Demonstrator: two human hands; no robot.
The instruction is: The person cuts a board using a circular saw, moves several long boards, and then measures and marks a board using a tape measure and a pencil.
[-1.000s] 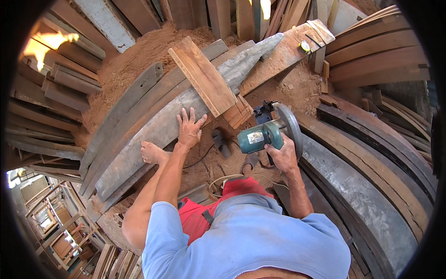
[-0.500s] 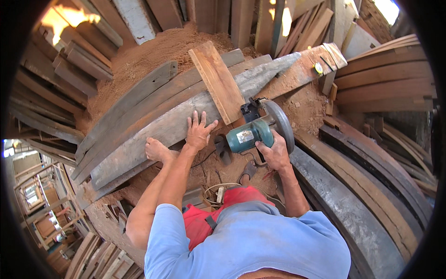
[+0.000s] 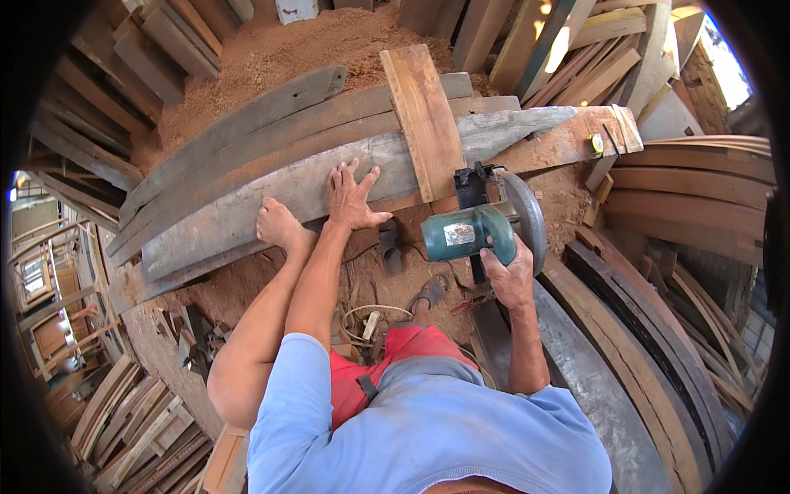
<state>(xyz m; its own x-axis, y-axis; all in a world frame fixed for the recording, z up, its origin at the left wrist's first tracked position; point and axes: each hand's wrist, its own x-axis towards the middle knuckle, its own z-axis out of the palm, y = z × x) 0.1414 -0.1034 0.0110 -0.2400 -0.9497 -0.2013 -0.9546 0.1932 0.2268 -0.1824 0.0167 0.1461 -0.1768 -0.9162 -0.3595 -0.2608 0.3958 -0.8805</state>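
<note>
My left hand (image 3: pixel 350 198) rests with spread fingers on a long weathered grey plank (image 3: pixel 206 230); my bare left foot (image 3: pixel 281 229) presses beside it on the same plank. My right hand (image 3: pixel 508 267) grips the handle of a teal circular saw (image 3: pixel 457 237) with a large metal guard. The saw's dark base meets the near end of a short brown board (image 3: pixel 420 115) lying crosswise over the planks; whether it touches the wood is unclear. A yellow tape measure (image 3: pixel 596 146) sits on the board at the right end. The blade is hidden.
Curved timbers (image 3: pixel 625 354) are stacked at the right, more wood (image 3: pixel 99 115) at the upper left. Sawdust (image 3: pixel 271 41) is piled behind the planks. My sandalled right foot (image 3: pixel 428 295), a loose sandal (image 3: pixel 389 243) and cords (image 3: pixel 362 313) are on the dusty ground.
The saw has come leftward and forward to the near end of the short board. My left hand stays spread on the grey plank. The camera's view has shifted.
</note>
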